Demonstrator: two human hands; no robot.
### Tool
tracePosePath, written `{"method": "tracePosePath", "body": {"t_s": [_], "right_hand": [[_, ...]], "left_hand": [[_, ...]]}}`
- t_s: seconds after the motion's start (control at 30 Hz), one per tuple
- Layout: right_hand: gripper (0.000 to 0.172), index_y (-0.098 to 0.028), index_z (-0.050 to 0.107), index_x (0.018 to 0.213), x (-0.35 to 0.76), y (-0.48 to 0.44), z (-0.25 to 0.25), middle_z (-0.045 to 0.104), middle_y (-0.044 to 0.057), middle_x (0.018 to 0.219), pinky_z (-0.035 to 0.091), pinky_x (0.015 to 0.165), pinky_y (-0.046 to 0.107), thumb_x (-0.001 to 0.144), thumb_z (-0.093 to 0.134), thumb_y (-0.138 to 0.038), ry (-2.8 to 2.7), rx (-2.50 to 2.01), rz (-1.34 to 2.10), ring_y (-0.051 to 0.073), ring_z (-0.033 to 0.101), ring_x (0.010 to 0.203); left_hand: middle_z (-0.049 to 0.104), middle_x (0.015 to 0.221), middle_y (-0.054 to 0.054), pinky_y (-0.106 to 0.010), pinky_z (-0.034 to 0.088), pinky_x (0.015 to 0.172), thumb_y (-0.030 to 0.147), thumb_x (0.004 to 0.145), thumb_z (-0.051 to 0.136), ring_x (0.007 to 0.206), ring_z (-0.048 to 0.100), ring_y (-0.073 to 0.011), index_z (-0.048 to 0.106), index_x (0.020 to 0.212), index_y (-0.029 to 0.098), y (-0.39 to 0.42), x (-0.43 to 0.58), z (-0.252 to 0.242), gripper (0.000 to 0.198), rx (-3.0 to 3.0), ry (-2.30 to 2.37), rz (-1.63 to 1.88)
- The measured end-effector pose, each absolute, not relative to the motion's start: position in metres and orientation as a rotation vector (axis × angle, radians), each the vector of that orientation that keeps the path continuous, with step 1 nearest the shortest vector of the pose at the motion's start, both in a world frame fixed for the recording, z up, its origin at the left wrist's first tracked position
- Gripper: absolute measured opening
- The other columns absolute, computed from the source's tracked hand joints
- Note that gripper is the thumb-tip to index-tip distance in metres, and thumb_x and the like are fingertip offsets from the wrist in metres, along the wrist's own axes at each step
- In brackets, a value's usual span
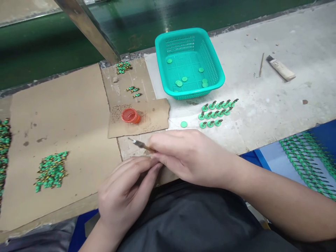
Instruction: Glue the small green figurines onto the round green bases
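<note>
My right hand (189, 154) is closed around a slim brush-like tool (141, 144), its fine tip pointing left, away from the fingers. Thumb and fingers of my left hand (128, 185) are pinched together against the right fingertips; whatever is between them is hidden. Just beyond the hands, a small red cup (130, 115) of liquid sits on a cardboard piece (154, 122). A loose green disc (183, 124) lies to the right of it. Further right stand several green discs with small dark figures (214, 114) upright on them, set in rows.
A turquoise basket (190, 92) with several green discs stands at the back. Piles of small green-and-yellow pieces (52, 170) lie on cardboard at left. A tube (281, 69) and a thin stick (261, 65) lie at right. A metal post (89, 31) rises behind.
</note>
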State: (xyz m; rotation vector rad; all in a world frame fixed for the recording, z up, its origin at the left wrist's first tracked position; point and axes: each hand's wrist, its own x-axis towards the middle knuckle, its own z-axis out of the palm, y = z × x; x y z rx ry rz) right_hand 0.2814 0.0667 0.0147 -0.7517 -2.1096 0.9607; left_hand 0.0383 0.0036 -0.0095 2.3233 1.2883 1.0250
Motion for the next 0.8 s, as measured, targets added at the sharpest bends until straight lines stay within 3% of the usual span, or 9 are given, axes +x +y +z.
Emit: {"method": "tracePosePath", "body": {"t_s": [0.13, 0.4, 0.8], "right_hand": [[0.016, -0.027, 0.056, 0.106, 0.284, 0.062, 0.009, 0.072, -0.003, 0.096, 0.048, 0.073, 0.026, 0.119, 0.058, -0.018, -2.030, -0.846, 0.956, 0.016, 0.070, 0.082], [0.011, -0.026, 0.062, 0.113, 0.293, 0.042, -0.009, 0.082, 0.002, 0.105, 0.063, 0.085, 0.028, 0.121, 0.064, -0.020, -1.868, -0.820, 0.744, 0.018, 0.081, 0.096], [0.006, -0.025, 0.064, 0.119, 0.287, 0.041, -0.012, 0.082, 0.001, 0.105, 0.063, 0.086, 0.024, 0.122, 0.062, -0.020, -1.913, -0.751, 0.797, 0.015, 0.081, 0.094]], "left_hand": [[0.087, 0.111, 0.002, -0.020, 0.064, 0.105, 0.010, 0.107, 0.082, 0.102, 0.083, -0.0103, 0.082, 0.119, 0.024, 0.004, 0.039, -0.010, 0.019, 2.288, 1.303, 1.006], [0.088, 0.112, 0.000, -0.026, 0.066, 0.102, 0.011, 0.106, 0.083, 0.100, 0.084, -0.0134, 0.083, 0.120, 0.025, 0.003, 0.039, -0.012, 0.020, 2.258, 1.320, 1.023], [0.088, 0.109, 0.002, -0.027, 0.068, 0.095, 0.015, 0.108, 0.083, 0.095, 0.084, -0.0132, 0.084, 0.119, 0.028, 0.003, 0.039, -0.012, 0.018, 2.239, 1.332, 1.020]]}}
